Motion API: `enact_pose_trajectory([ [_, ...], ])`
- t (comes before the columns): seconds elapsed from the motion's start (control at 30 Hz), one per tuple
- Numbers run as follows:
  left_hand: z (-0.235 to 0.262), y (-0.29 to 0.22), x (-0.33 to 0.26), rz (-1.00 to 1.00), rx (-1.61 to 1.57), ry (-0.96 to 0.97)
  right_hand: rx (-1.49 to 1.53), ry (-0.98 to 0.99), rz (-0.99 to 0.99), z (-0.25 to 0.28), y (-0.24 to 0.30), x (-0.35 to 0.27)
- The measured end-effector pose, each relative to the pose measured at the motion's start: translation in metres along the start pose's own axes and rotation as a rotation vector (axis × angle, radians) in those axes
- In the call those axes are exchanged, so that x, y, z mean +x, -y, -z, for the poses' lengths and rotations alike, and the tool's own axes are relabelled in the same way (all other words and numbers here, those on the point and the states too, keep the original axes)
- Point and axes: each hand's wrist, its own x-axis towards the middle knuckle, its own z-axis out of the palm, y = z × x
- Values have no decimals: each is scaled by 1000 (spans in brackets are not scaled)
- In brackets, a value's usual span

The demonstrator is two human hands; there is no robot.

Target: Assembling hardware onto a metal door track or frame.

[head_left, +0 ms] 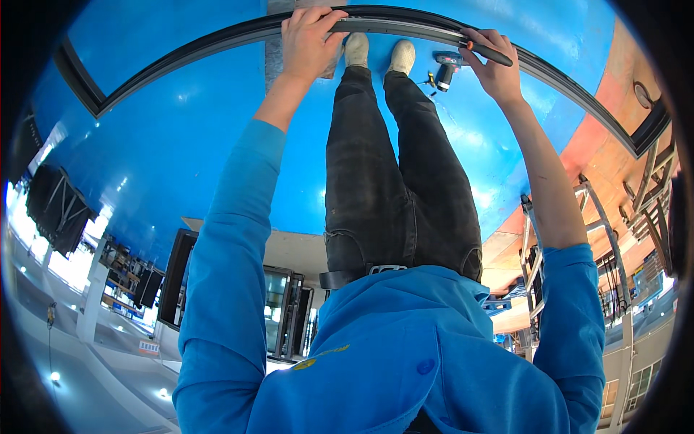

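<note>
Fingers (312, 17) on dark frame (405, 14)

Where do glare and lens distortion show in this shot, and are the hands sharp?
Head view: fisheye distortion bows the long dark frame into an arc, with blackened corners; head view: pale glare patches wash the glossy blue floor; head view: lamps at lower left flare white; head view: left hand and right hand look fairly sharp, without obvious motion blur.

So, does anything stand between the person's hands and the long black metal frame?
Nothing visible does. The left hand is on the frame; the right hand, holding a slim orange-and-black tool, is at it too.
</note>
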Motion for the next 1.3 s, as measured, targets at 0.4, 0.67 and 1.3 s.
enact_pose_trajectory([
  [0.4,7,-8,-2,33,40,-60,-51,-32,-12,-9,0,-3],
  [0.67,11,-11,1,33,14,-48,-105,-71,107,-33,-30,-4],
  [1.3,-49,-117,50,-180,70,63,63,56,-159,7,26,3],
])
